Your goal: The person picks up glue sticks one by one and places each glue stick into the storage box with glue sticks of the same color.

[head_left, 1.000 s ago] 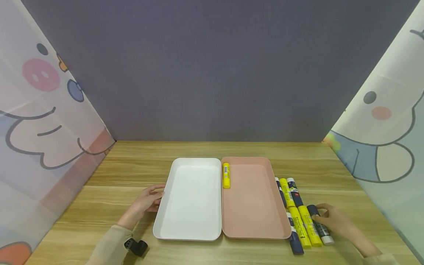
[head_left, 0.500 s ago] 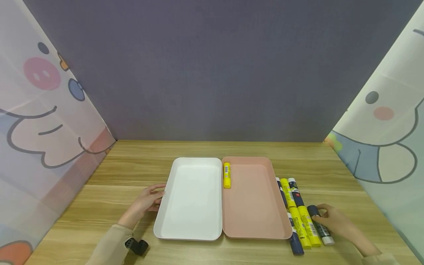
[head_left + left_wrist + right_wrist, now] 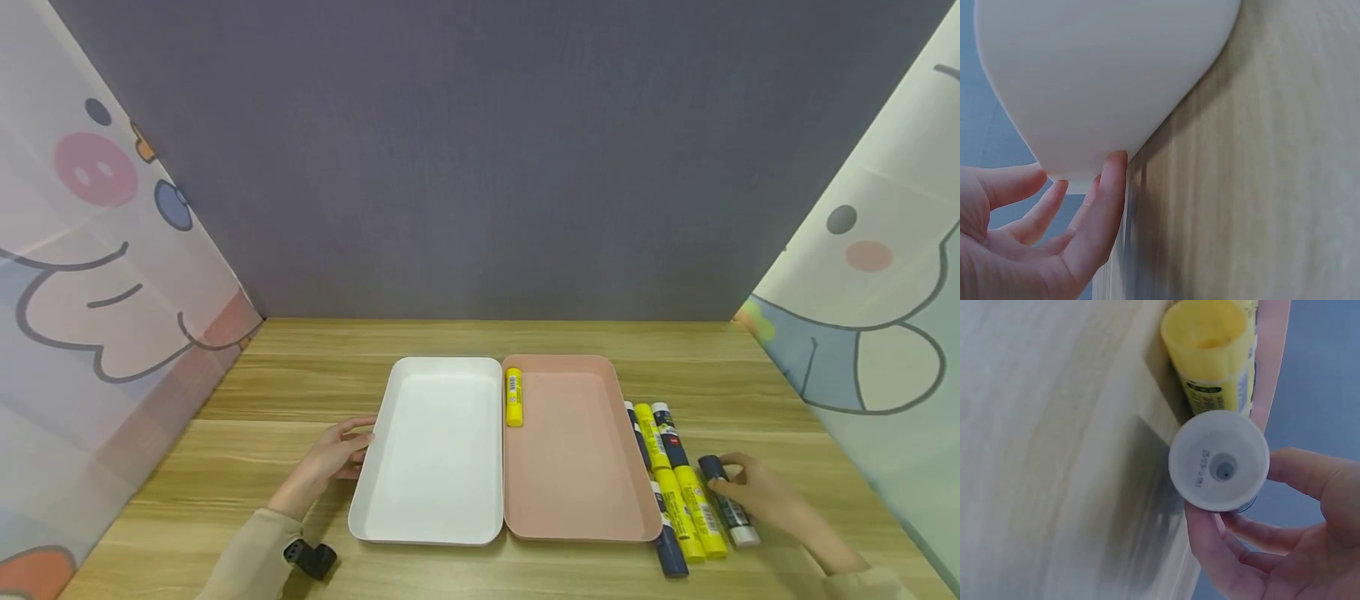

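Observation:
My right hand (image 3: 761, 492) pinches a dark navy glue stick (image 3: 727, 500) with a white base between thumb and fingers. In the right wrist view its round white end (image 3: 1200, 469) faces the camera, with a yellow glue stick (image 3: 1207, 350) just beyond it. My left hand (image 3: 327, 461) is at the left side of the white tray (image 3: 360, 527). In the left wrist view the thumb is at the tray's rim and the extended fingers (image 3: 1107, 200) touch its outer wall.
A pink tray (image 3: 577, 533) stands against the white one, with a yellow glue stick (image 3: 513, 397) in its far left corner. Several yellow and navy glue sticks (image 3: 678, 517) lie in two rows along its right side. A black device (image 3: 311, 560) is by the left sleeve.
My right hand has shifted the navy glue stick slightly right and away from me, widening a gap from the yellow one beside it. The left hand stays put at the tray.

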`<state>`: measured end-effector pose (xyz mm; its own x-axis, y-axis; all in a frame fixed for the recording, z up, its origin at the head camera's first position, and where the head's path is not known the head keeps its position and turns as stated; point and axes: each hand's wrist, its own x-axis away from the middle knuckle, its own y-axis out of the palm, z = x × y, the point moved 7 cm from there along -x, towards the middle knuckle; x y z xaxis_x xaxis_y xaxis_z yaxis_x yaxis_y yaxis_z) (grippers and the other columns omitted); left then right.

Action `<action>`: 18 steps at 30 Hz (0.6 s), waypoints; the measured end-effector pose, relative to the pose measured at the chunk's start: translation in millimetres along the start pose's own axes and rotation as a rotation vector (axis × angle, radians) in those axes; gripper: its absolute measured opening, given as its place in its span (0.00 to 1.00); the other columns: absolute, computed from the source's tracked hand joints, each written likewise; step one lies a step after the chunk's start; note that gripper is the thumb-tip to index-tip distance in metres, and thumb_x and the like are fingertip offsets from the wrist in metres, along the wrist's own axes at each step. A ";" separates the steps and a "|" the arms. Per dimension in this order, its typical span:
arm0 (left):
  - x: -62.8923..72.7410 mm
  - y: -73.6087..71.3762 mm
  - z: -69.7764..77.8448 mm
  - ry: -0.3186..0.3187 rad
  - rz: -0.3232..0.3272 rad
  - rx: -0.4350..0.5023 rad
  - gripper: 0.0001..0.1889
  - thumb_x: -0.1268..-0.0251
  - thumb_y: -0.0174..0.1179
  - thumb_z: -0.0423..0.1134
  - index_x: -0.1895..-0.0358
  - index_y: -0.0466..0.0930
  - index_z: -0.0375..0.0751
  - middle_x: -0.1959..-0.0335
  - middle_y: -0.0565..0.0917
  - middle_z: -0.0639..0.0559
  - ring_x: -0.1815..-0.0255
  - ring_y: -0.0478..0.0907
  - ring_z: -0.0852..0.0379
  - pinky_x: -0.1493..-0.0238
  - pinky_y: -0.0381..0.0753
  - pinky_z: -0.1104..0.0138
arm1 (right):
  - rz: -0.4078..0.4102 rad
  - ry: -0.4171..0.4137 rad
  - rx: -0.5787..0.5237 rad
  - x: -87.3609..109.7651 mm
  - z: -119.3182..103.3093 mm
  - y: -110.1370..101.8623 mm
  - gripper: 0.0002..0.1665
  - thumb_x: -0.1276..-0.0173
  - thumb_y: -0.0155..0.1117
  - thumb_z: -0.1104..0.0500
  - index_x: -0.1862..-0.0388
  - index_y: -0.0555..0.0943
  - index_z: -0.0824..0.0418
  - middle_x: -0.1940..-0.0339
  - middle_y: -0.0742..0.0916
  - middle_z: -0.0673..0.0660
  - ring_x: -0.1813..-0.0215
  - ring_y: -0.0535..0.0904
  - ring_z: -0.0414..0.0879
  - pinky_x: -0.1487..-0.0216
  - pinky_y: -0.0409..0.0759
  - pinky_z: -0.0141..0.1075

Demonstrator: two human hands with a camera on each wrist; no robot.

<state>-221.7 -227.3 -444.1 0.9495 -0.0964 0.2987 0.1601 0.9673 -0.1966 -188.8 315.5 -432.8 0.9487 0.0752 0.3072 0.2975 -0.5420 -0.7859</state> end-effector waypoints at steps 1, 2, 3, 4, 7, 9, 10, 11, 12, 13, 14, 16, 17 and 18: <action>0.1 0.0 0.0 0.000 0.000 0.002 0.24 0.35 0.49 0.36 0.39 0.58 0.30 0.57 0.78 0.40 0.66 0.80 0.51 0.66 0.78 0.57 | 0.002 -0.003 -0.010 0.2 -1.1 -0.9 0.36 0.39 0.56 0.53 0.48 0.61 0.83 0.72 0.80 0.59 0.73 0.74 0.45 0.76 0.73 0.37; 0.1 0.1 -0.1 0.000 -0.002 0.001 0.24 0.35 0.48 0.36 0.39 0.58 0.30 0.57 0.78 0.40 0.66 0.80 0.51 0.66 0.78 0.57 | 0.004 -0.006 -0.018 0.5 -2.1 -1.8 0.36 0.39 0.56 0.53 0.48 0.61 0.84 0.73 0.80 0.59 0.74 0.74 0.45 0.76 0.73 0.37; 0.1 0.2 -0.1 0.002 -0.005 0.000 0.24 0.35 0.48 0.36 0.38 0.58 0.30 0.57 0.78 0.39 0.66 0.80 0.52 0.66 0.78 0.57 | 0.007 -0.008 -0.024 0.8 -3.3 -2.8 0.36 0.39 0.56 0.54 0.47 0.60 0.84 0.73 0.80 0.59 0.75 0.74 0.45 0.77 0.73 0.36; 0.2 0.2 -0.1 0.000 -0.004 0.002 0.24 0.35 0.48 0.36 0.38 0.58 0.30 0.57 0.78 0.39 0.66 0.80 0.52 0.66 0.78 0.57 | 0.010 -0.012 -0.027 1.0 -4.5 -3.9 0.36 0.39 0.56 0.54 0.47 0.60 0.84 0.73 0.81 0.59 0.76 0.74 0.45 0.77 0.73 0.36; 0.3 0.1 -0.1 -0.001 0.002 0.004 0.24 0.35 0.48 0.36 0.38 0.58 0.30 0.57 0.77 0.39 0.66 0.80 0.52 0.66 0.78 0.57 | 0.022 -0.021 -0.031 1.2 -8.6 -7.1 0.36 0.39 0.56 0.54 0.47 0.59 0.84 0.74 0.81 0.59 0.78 0.74 0.45 0.78 0.73 0.36; 0.3 0.1 -0.1 0.000 0.007 0.001 0.24 0.35 0.48 0.36 0.38 0.58 0.30 0.56 0.77 0.38 0.66 0.80 0.51 0.66 0.78 0.57 | 0.027 -0.022 -0.022 0.4 -11.1 -9.1 0.36 0.39 0.56 0.54 0.47 0.59 0.84 0.74 0.80 0.58 0.77 0.74 0.45 0.78 0.73 0.36; 0.2 0.0 -0.4 -0.004 0.014 0.002 0.24 0.35 0.48 0.36 0.38 0.58 0.30 0.56 0.77 0.38 0.66 0.80 0.51 0.67 0.78 0.57 | 0.031 -0.025 -0.022 0.1 -12.5 -10.1 0.36 0.39 0.56 0.54 0.47 0.59 0.84 0.74 0.80 0.58 0.78 0.73 0.45 0.78 0.73 0.36; -0.2 -0.3 -0.6 -0.004 0.018 0.000 0.24 0.35 0.48 0.36 0.38 0.59 0.30 0.56 0.77 0.38 0.66 0.80 0.51 0.67 0.78 0.57 | 0.035 -0.030 -0.024 -0.2 -13.9 -10.9 0.36 0.39 0.56 0.55 0.47 0.59 0.84 0.75 0.80 0.57 0.79 0.73 0.45 0.79 0.72 0.36; -0.4 -0.4 -0.7 -0.005 0.021 -0.002 0.23 0.35 0.48 0.36 0.38 0.59 0.30 0.57 0.77 0.39 0.66 0.80 0.51 0.67 0.78 0.57 | 0.039 -0.033 -0.025 -0.6 -15.1 -11.7 0.36 0.39 0.56 0.55 0.47 0.59 0.84 0.75 0.80 0.57 0.79 0.73 0.45 0.79 0.72 0.36; -0.5 -0.5 -0.9 -0.008 0.024 -0.003 0.23 0.35 0.48 0.36 0.38 0.59 0.31 0.57 0.77 0.39 0.66 0.80 0.51 0.66 0.78 0.57 | 0.041 -0.037 -0.022 -1.4 -16.4 -12.9 0.36 0.39 0.56 0.55 0.47 0.59 0.84 0.75 0.80 0.57 0.79 0.73 0.45 0.79 0.72 0.36; -0.3 -0.5 -1.1 -0.010 0.025 -0.003 0.24 0.35 0.49 0.36 0.38 0.59 0.31 0.57 0.77 0.39 0.66 0.80 0.51 0.66 0.78 0.57 | 0.040 -0.035 -0.026 -1.9 -17.5 -13.8 0.35 0.39 0.56 0.55 0.46 0.59 0.84 0.75 0.80 0.57 0.79 0.73 0.45 0.79 0.72 0.35; -0.4 -0.7 -1.1 -0.009 0.024 0.000 0.24 0.36 0.49 0.36 0.39 0.59 0.31 0.57 0.78 0.40 0.66 0.80 0.51 0.66 0.78 0.57 | 0.038 -0.044 -0.040 -3.0 -20.6 -16.0 0.35 0.38 0.55 0.56 0.46 0.58 0.84 0.74 0.79 0.57 0.80 0.73 0.45 0.80 0.72 0.36; -0.4 -0.8 -1.0 -0.007 0.022 0.001 0.24 0.36 0.49 0.36 0.39 0.59 0.31 0.58 0.78 0.40 0.67 0.80 0.52 0.66 0.78 0.57 | 0.035 -0.046 -0.043 -3.8 -22.1 -17.1 0.35 0.38 0.55 0.56 0.46 0.58 0.84 0.74 0.79 0.57 0.80 0.73 0.45 0.80 0.72 0.36; -0.1 -0.6 -0.7 -0.007 0.019 0.002 0.24 0.36 0.49 0.36 0.39 0.59 0.31 0.58 0.78 0.40 0.67 0.80 0.52 0.66 0.78 0.57 | 0.031 -0.046 -0.052 -4.6 -23.9 -18.1 0.35 0.38 0.54 0.56 0.46 0.57 0.84 0.74 0.79 0.57 0.80 0.73 0.45 0.79 0.72 0.36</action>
<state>-221.7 -228.0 -444.7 0.9505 -0.0767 0.3011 0.1417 0.9694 -0.2003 -201.2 305.0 -407.2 0.9616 0.0959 0.2573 0.2634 -0.5870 -0.7655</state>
